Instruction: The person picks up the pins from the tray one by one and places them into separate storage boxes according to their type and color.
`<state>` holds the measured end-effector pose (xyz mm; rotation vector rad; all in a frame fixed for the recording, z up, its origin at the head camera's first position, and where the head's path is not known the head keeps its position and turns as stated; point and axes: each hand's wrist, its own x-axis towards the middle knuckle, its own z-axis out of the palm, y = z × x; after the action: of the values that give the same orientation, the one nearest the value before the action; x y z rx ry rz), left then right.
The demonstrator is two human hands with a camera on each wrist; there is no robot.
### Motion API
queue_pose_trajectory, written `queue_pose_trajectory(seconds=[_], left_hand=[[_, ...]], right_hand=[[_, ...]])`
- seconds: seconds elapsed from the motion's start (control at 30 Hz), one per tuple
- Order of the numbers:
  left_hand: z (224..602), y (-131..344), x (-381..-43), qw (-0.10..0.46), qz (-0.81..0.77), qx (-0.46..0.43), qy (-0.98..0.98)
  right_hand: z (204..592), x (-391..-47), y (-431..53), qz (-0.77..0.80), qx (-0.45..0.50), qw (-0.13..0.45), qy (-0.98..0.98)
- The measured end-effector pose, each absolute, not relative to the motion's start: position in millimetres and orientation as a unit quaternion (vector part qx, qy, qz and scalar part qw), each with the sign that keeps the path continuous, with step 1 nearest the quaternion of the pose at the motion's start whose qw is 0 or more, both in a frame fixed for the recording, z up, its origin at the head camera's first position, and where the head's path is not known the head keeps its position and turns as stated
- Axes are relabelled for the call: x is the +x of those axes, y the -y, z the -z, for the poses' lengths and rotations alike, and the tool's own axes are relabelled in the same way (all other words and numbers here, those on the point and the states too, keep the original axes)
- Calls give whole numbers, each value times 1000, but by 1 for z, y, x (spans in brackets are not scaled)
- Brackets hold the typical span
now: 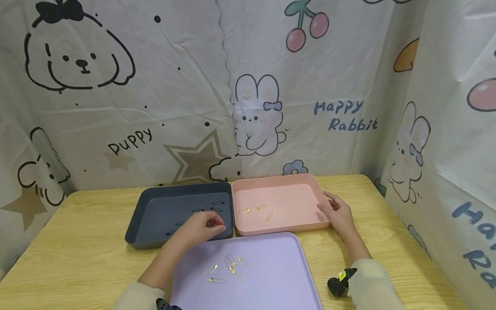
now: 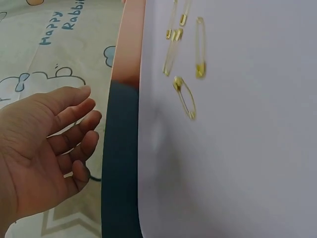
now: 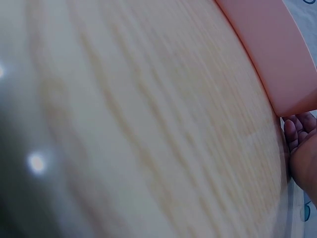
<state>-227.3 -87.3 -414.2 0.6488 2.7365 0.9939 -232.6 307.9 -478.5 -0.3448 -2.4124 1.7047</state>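
Gold safety pins (image 1: 231, 268), long axes splayed, lie on the far half of the lavender tray (image 1: 268, 288), nearest the empty, loose-fingered left hand (image 1: 199, 228) past its far edge; right hand (image 1: 340, 215), well apart beyond the far-right corner, touches the pink tray (image 1: 288, 202), pinching or not I can't tell.

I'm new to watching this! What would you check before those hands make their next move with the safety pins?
1. Left hand free: ok, it appears to hold nothing.
2. Right hand gripping the pink tray: cannot tell; it is at the tray's right edge.
3. Gold pins available on the lavender tray: ok, several.
4. Those pins well separated: not ok, some are bunched together.
5. Only gold pins in the pink tray: ok, three visible.
6. Only dark pins in the dark tray: cannot tell; the left hand hides part.
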Motion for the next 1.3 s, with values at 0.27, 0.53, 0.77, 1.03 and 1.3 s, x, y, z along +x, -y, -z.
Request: queue_pose_trajectory(seconds=[0.27,0.53,0.77,1.03,1.3], left_hand=[[412,113,-209,71,-287,238,-925],[416,126,-190,81,-242,251,-934],[429,137,-172,113,-242,272,-925],[437,136,-159,68,-201,290,-933],[436,128,-153,45,-184,275,-943]], right_hand=[[478,-234,-309,-560,-123,82,815],[478,-234,-309,-569,-118,85,809],[479,-233,-308,-563,-118,83,814],[481,-234,-313,-560,-105,94,817],[482,-235,-310,-563,-115,89,813]])
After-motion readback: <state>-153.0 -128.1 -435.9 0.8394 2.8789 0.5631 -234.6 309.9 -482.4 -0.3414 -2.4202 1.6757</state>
